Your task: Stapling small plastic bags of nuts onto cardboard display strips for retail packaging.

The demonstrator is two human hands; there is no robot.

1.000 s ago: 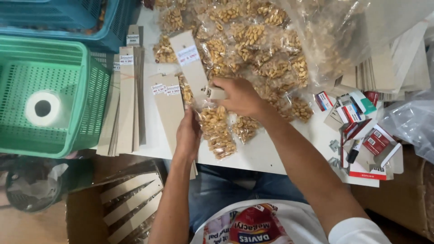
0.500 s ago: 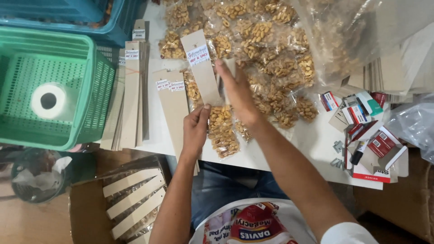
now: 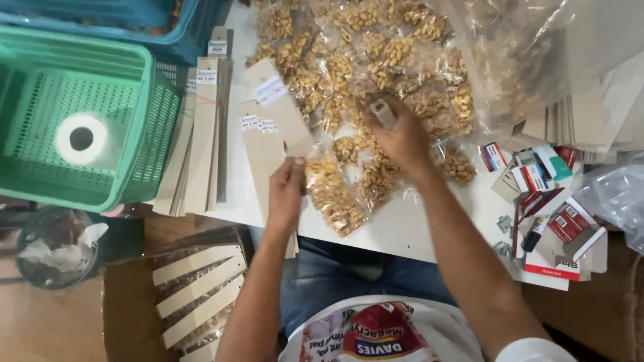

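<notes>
White table [image 3: 429, 231] up top, wood floor [image 3: 47, 322] below left. Green basket [image 3: 151, 134] and cardboard box [image 3: 127, 308] at left.

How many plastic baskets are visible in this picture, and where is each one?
2. The green basket sits at the left edge of the table and holds a tape roll. The blue basket lies behind it, top left, partly cut off.

card header [image 3: 280, 107]: long tan cardboard strip with a small white label near its far end, tilted, near end pinched at the top of a peanut packet.
peanut packet [image 3: 334, 194]: clear plastic, filled with pale peanuts, lying flat near the table's front edge.
stapler [image 3: 384, 112]: small, grey, held upright over heaped packets.
</notes>
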